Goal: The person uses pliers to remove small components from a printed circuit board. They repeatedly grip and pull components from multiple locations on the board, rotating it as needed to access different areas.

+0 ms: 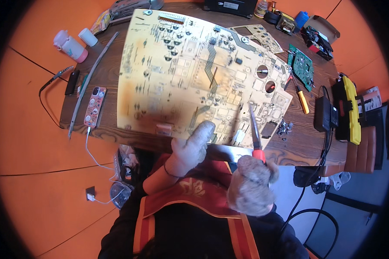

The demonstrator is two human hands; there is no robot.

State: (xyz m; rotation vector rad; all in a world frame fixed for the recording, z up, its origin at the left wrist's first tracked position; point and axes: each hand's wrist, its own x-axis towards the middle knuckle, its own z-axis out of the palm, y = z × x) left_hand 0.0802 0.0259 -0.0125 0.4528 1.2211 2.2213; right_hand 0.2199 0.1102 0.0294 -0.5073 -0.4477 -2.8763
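Observation:
A large cream-yellow circuit board (160,95) lies across the table, its near edge toward me. Dark round parts, printed grey tracks and brown scorch-like stains mark its face. My left hand (190,144), in a pale work glove, is closed on the board's near edge; some fingers are hidden. In my right hand (252,185), also gloved and slightly blurred, is a red-handled tool (256,134) with a long tapering metal nose. It points away from me over the board's right part, beside a small white part (238,137). Whether its tip touches the board I cannot tell.
Small dark parts (285,127) lie right of the board. Beyond are a yellow-handled screwdriver (303,101), a green circuit board (303,67) and a black power adapter (323,114). A phone (95,107) on a white cable, a metal strip (92,77) and a pink-white bottle (71,46) stand left.

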